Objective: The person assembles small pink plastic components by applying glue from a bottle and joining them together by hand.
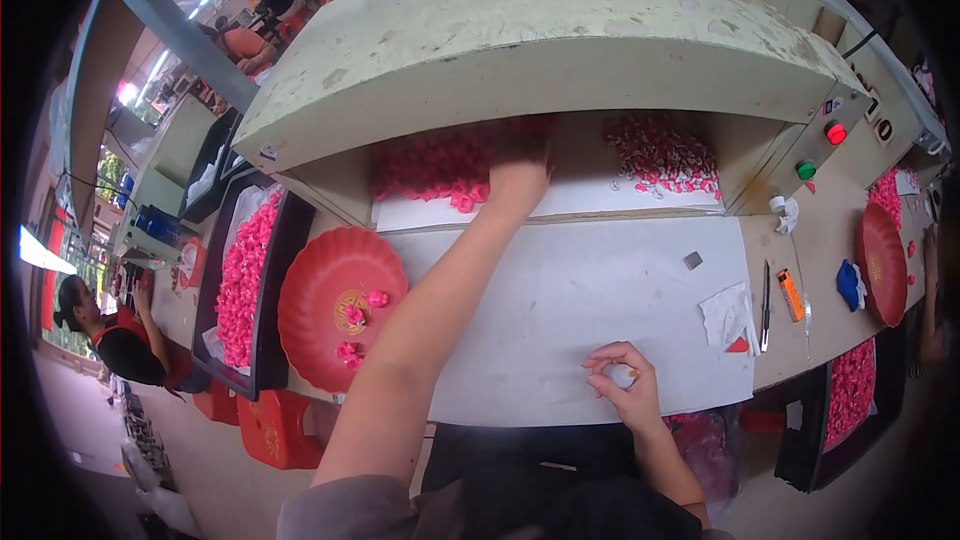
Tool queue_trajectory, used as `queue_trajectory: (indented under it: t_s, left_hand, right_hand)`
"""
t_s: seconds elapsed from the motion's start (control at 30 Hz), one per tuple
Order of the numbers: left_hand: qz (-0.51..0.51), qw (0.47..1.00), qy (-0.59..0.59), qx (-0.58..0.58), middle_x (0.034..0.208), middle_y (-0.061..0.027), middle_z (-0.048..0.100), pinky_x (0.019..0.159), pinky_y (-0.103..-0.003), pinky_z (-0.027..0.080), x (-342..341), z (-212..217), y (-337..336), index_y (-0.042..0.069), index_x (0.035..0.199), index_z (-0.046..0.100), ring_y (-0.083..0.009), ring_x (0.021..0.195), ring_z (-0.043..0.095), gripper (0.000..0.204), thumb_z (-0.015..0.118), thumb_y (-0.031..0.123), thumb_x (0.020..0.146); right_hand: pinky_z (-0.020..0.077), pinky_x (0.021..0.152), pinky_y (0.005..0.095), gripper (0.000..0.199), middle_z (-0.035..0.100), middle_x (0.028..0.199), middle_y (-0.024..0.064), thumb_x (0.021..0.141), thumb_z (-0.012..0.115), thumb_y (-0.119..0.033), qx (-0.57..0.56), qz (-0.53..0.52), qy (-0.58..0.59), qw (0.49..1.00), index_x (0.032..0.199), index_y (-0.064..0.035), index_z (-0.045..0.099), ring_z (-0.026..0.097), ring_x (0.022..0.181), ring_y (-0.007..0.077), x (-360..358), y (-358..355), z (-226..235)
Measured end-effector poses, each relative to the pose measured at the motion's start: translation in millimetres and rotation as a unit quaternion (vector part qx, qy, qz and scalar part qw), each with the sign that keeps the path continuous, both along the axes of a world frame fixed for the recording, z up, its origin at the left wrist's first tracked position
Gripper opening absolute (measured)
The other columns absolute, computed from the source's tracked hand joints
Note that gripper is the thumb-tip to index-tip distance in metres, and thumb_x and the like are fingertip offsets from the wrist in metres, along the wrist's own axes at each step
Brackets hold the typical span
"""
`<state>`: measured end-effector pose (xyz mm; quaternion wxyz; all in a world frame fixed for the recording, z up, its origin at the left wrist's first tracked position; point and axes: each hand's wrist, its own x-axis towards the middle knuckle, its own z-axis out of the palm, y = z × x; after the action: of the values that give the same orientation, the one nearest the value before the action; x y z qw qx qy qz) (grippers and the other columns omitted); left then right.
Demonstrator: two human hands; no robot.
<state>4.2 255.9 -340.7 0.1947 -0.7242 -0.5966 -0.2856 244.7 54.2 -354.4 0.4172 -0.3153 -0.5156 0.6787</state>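
Observation:
My left hand reaches into the opening of a large cream-coloured metal booth. Shadow hides its fingers, beside a heap of small bright pink parts. Farther right inside the booth lies a pile of smaller pink-and-white pieces. Low over the white paper sheet, my right hand is curled, thumb and fingers nearly meeting around something small and pale that I cannot make out. Left of my left forearm, a red scalloped bowl holds a few pink parts.
A black tray of pink parts stands left of the bowl. On the right lie crumpled tissue, a black pen-like tool, an orange lighter and another red bowl. Red and green buttons sit on the booth. A person works far left.

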Motion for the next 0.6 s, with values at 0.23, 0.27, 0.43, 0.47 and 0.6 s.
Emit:
queue_trajectory:
  t_s: [0.23,0.27,0.43,0.47,0.6]
  left_hand:
    - [0.008,0.998,-0.049,-0.028,0.095,-0.0194,0.056,0.073,-0.039,0.045,8,11,-13,-0.002,0.098,0.055,-0.0286,0.083,0.055,0.027,0.052,0.007,0.073]
    - [0.000,0.998,-0.055,-0.033,0.095,-0.0194,0.056,0.073,-0.039,0.045,14,22,-24,-0.002,0.098,0.055,-0.0286,0.083,0.055,0.027,0.052,0.007,0.073]
    - [-0.191,0.495,-0.806,-0.261,0.098,-0.0096,0.054,0.070,-0.028,0.042,20,46,-113,0.004,0.108,0.050,-0.0123,0.084,0.051,0.025,0.048,0.015,0.085]
    - [-0.181,0.492,-0.811,-0.260,0.098,-0.0096,0.054,0.070,-0.028,0.042,17,46,-134,0.004,0.108,0.050,-0.0123,0.084,0.051,0.025,0.048,0.015,0.085]
    - [-0.187,0.416,-0.835,-0.307,0.103,-0.0114,0.053,0.071,-0.026,0.041,19,30,-195,0.007,0.114,0.044,-0.0131,0.083,0.051,0.029,0.048,0.014,0.086]
  right_hand:
    - [0.0420,0.064,0.0216,0.034,0.054,0.092,0.0079,0.070,0.059,0.005,-0.002,0.002,-0.027,1.000,0.101,-0.0013,0.047,0.049,0.072,0.0083,2,-8,-5]
    - [0.0428,0.064,0.0231,0.037,0.049,0.096,0.0097,0.071,0.056,0.004,0.020,-0.019,0.021,0.999,0.104,-0.0024,0.042,0.049,0.075,0.0109,0,-8,-9]
    - [0.0478,0.060,0.0318,0.032,0.035,0.103,0.0141,0.074,0.046,-0.006,0.033,-0.025,0.106,0.994,0.103,-0.0044,0.033,0.051,0.081,0.0234,-1,-3,-12]
    - [0.0478,0.060,0.0318,0.032,0.035,0.103,0.0141,0.074,0.046,-0.006,0.023,-0.021,0.103,0.994,0.103,-0.0044,0.033,0.051,0.081,0.0234,-4,-5,-7]
    - [0.0504,0.064,0.0347,0.033,0.036,0.104,0.0115,0.075,0.048,-0.005,0.007,-0.061,0.043,0.997,0.107,-0.0019,0.037,0.052,0.089,0.0264,-3,-6,16]
